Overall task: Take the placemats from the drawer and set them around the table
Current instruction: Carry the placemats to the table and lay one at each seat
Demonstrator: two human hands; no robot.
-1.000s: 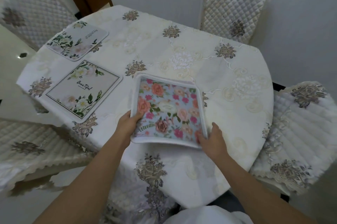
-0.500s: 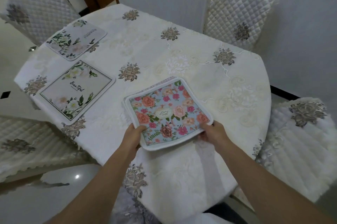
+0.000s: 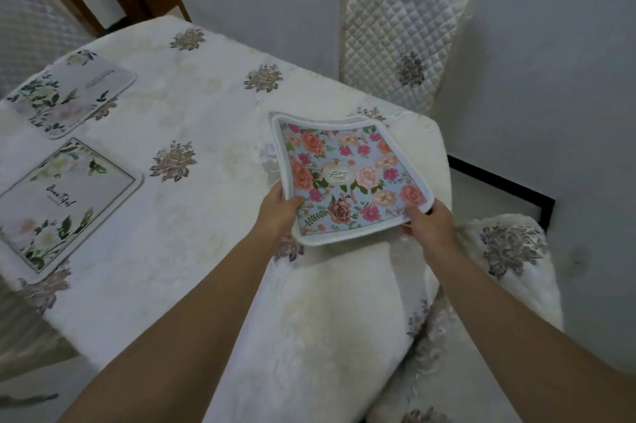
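Your left hand (image 3: 275,212) grips the near-left edge of the pink-floral placemat (image 3: 347,178), thumb on top; your right hand (image 3: 430,226) pinches its near-right corner. Both hold it, fingers curled under the white border. A second mat's edge shows just beneath the far side; you cannot tell how many are stacked. The mat sits over the table's (image 3: 192,250) right end, its near edge lifted, its far edge low against the cloth; contact there is unclear. Tablecloth edge falls away directly below your wrists, draping in folds toward you. Right of the mat, the table's rounded corner drops off close to the mat's right border. Bare cloth lies left of the mat, between it and the "Beautiful" placemat (image 3: 65,202), which lies flat near the left-hand table edge. Another green-leaf placemat (image 3: 72,92) lies beyond it, well apart from your hands. A quilted chair back (image 3: 399,33) stands behind the far corner, against the wall. A cushioned chair seat (image 3: 509,257) sits just beside your right hand.
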